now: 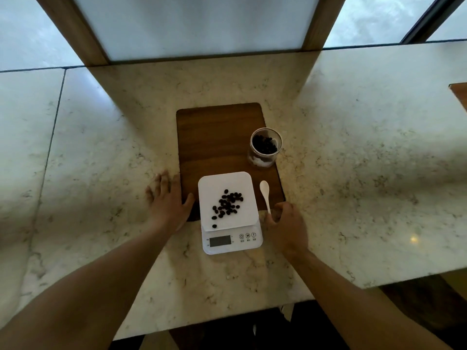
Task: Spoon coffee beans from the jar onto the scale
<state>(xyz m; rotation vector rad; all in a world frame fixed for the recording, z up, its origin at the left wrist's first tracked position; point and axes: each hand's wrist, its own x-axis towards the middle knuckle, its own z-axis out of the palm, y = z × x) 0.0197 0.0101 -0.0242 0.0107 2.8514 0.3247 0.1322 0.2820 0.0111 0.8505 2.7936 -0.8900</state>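
A white digital scale (242, 188) stands at the near edge of a dark wooden board (217, 137), with a loose pile of coffee beans (227, 204) on its platform. An open glass jar (265, 147) holding more beans stands on the board's right side, behind the scale. A small white spoon (264, 194) lies on the board right of the scale, bowl pointing away. My right hand (288, 226) has its fingertips at the spoon's handle end; whether they grip it is unclear. My left hand (168, 200) lies flat and spread on the counter at the board's left edge.
Everything rests on a pale marble counter (353, 160) whose near edge runs just below my forearms. Wooden window posts (73, 29) rise at the back. A brown wooden piece (460, 93) pokes in at the far right.
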